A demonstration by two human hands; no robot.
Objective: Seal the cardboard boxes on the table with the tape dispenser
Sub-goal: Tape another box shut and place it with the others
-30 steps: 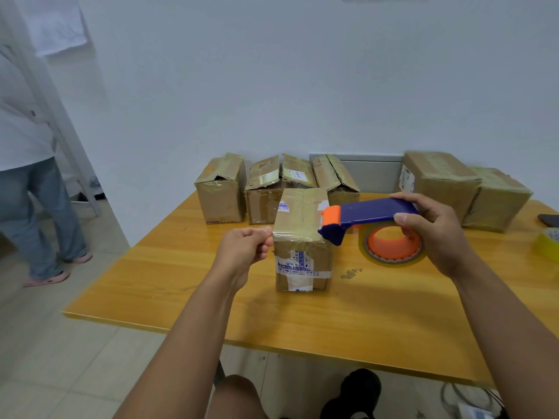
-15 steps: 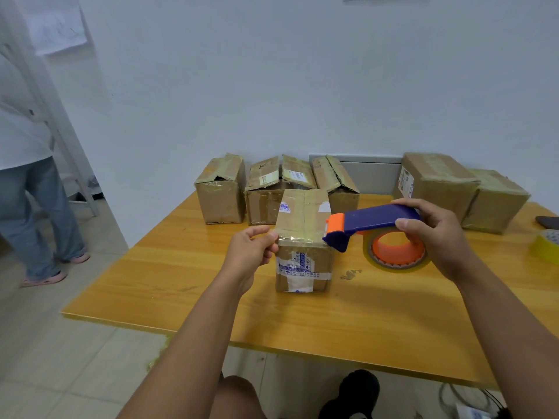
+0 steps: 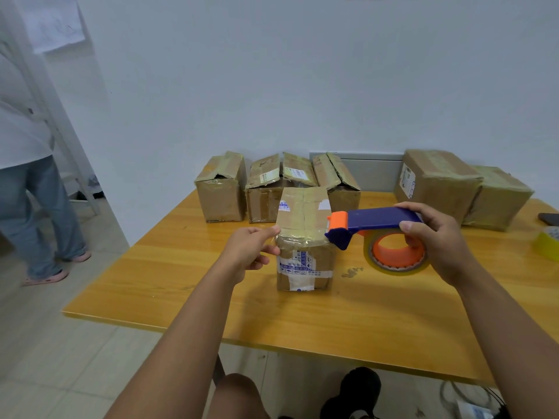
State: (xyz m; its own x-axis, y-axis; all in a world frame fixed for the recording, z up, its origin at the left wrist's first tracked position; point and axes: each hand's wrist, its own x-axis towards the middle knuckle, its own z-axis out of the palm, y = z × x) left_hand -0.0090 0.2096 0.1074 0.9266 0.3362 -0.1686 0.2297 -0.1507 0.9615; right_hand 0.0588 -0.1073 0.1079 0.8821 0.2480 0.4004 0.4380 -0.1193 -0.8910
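Observation:
A small cardboard box (image 3: 304, 258) stands near the middle of the wooden table (image 3: 187, 282), its top flaps closed. My right hand (image 3: 435, 240) grips a blue and orange tape dispenser (image 3: 375, 220) by its handle, with the orange head at the box's top right edge. A strip of clear tape (image 3: 302, 235) runs from the head leftwards over the box's front top edge. My left hand (image 3: 251, 252) pinches the tape's free end at the box's upper left corner.
Three boxes with loose flaps (image 3: 220, 189) (image 3: 272, 189) (image 3: 338, 182) line the wall behind. Two taped boxes (image 3: 438, 182) (image 3: 499, 198) stand at the back right. A yellow tape roll (image 3: 547, 243) and a dark phone (image 3: 550, 219) lie at the right edge. A person (image 3: 33, 176) stands at the left.
My left hand has moved right, from apart to the box's upper left corner. The dispenser has shifted slightly right and down; the tape now lies across the box's front top edge.

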